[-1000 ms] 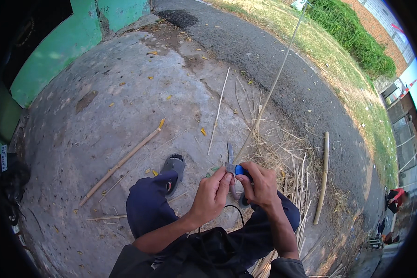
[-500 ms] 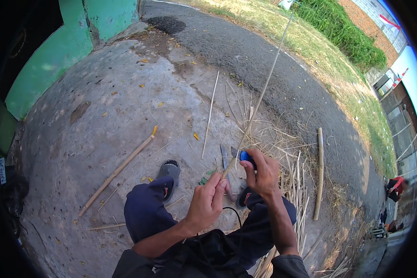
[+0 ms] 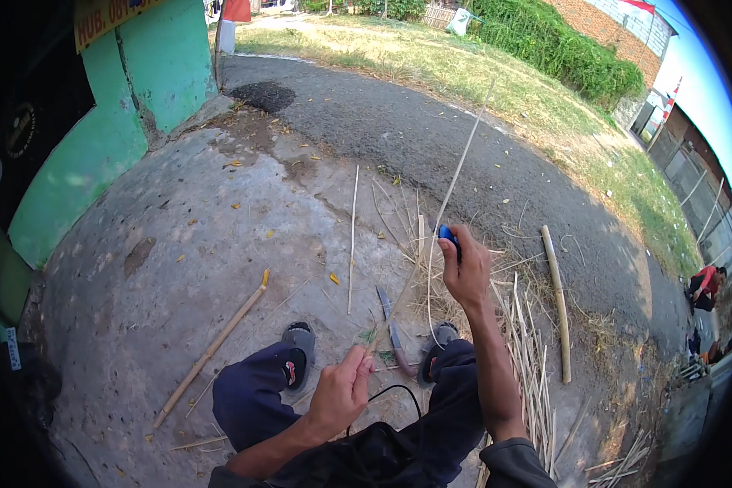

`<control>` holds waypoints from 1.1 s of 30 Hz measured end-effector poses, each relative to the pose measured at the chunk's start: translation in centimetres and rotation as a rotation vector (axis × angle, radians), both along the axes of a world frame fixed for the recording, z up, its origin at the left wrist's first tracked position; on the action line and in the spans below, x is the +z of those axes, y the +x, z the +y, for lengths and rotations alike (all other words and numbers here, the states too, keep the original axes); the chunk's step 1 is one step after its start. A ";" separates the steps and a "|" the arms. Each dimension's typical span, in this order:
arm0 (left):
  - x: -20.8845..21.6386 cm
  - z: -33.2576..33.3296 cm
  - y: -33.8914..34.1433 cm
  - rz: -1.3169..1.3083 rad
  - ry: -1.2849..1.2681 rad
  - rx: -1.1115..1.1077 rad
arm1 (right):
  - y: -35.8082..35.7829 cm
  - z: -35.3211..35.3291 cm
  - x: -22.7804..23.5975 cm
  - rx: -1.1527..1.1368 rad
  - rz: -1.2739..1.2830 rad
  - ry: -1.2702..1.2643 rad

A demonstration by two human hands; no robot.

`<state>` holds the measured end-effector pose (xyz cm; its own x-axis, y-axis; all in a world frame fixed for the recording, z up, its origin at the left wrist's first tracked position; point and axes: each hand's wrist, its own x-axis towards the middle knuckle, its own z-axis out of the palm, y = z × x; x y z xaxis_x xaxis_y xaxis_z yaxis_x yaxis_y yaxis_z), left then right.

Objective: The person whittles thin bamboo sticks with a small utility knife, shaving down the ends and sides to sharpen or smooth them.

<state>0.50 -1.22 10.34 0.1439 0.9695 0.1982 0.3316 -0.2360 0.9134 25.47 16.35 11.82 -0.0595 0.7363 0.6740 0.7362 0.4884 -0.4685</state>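
Straw, Blue and Green

The long strip (image 3: 464,159) is showing pale straw, the handheld tool (image 3: 446,235) bright blue. The trousers (image 3: 252,386) are showing navy, the wall (image 3: 73,187) mint green, the concrete (image 3: 244,220) mottled grey, the hedge (image 3: 561,69) leafy green.

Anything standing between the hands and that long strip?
Nothing visible blocks the left hand, which grips the long strip near one end. A thin strand hangs between the right hand and the strip's lower stretch.

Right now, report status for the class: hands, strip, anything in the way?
Left hand grips pale strip at near end. Right hand holds blue tool farther along. Strip extends forward, rightward. Knife on the ground below.
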 end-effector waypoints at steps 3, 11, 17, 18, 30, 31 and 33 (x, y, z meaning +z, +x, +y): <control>-0.3 -1.2 -0.8 0.062 0.005 0.001 | -0.2 0.4 -0.1 0.003 0.015 0.039; 0.0 -8.4 -5.0 0.180 -0.059 0.033 | 0.9 3.7 -1.0 -0.047 0.126 -0.002; -1.4 -16.7 -10.2 0.208 -0.216 0.000 | 18.6 12.6 -7.6 -0.387 0.245 -0.037; -1.0 -18.0 -11.0 0.218 -0.311 0.013 | 22.2 12.9 -9.1 -0.398 0.226 -0.047; 1.1 -7.4 -13.9 -0.496 -0.453 0.115 | 34.2 9.4 -16.4 -0.486 -0.720 -1.743; 2.2 -6.5 -14.1 -0.503 -0.466 0.164 | 29.3 11.4 -17.1 -0.434 -0.582 -1.527; 3.3 -2.5 -12.8 -0.606 -0.486 0.093 | 28.6 12.2 -12.6 -0.540 -0.416 -0.971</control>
